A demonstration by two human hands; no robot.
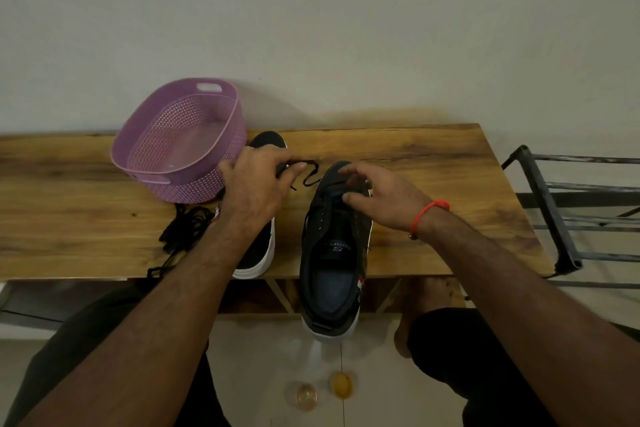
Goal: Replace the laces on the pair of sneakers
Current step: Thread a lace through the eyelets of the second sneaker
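At the centre of the frame, the left hand [258, 184] pinches a thin black shoelace [309, 173], its grip clenched around the lace end. Just right of it, the right hand [377, 196] rests curled fingers on the tongue area of a black fabric sneaker with a white sole [329, 260], whose heel overhangs the near edge of the brown wooden counter [433, 163]. The second black sneaker [258, 246] lies under the left forearm. A purple perforated plastic basket [180, 142] sits at centre left, with a heap of black laces [183, 225] below it.
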